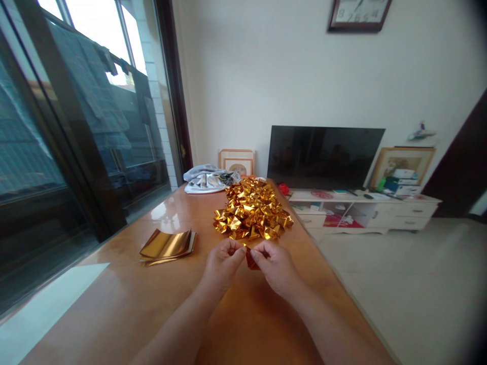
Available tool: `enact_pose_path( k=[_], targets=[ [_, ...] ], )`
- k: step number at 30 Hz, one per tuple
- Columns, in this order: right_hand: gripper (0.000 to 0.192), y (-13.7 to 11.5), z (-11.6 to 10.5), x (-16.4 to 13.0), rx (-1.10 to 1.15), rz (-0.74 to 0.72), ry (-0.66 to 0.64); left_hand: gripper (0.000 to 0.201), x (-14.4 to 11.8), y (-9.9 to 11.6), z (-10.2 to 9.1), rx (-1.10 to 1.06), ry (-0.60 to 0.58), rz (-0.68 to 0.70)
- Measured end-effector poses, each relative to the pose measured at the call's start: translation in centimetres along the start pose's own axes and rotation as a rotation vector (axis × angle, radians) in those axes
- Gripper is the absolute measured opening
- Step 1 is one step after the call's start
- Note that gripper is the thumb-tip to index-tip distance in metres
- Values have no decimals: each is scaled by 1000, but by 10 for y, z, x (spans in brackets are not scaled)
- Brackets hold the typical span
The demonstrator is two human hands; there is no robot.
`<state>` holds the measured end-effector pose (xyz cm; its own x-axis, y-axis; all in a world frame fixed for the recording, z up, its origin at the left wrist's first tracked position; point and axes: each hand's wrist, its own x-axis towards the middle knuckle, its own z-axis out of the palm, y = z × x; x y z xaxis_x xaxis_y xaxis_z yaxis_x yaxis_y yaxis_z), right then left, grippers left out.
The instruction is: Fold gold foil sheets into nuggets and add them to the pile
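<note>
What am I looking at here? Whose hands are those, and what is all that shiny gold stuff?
This picture comes from a camera worn on a person's head, so you see what they see, looking down at their own arms. The left hand and the right hand are together pinching one small gold foil piece between the fingertips. Just beyond them on the wooden table sits a pile of folded gold foil shapes. To the left lies a flat stack of gold foil sheets. At the far end of the table is some bundled cloth. Behind that stands a dark television.
</note>
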<state>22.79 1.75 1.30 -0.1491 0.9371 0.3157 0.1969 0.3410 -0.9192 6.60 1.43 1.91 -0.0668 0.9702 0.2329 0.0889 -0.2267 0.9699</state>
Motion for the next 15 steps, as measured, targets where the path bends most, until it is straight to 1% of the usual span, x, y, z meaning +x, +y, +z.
enact_pose_path(
  k=[5,9,11,15],
  targets=[
    [26,-1,1,0,-39,-58,5,21,-1,1,-2,-164,-52,-84],
    [27,-2,2,0,-81,-92,-11,23,-1,0,-4,-215,-60,-123],
    [27,-2,2,-1,-95,-104,-11,23,-1,-1,-4,-211,-55,-115],
    [26,-1,2,-1,-135,-124,-1,22,1,-5,-3,-178,-31,-56]
  ],
)
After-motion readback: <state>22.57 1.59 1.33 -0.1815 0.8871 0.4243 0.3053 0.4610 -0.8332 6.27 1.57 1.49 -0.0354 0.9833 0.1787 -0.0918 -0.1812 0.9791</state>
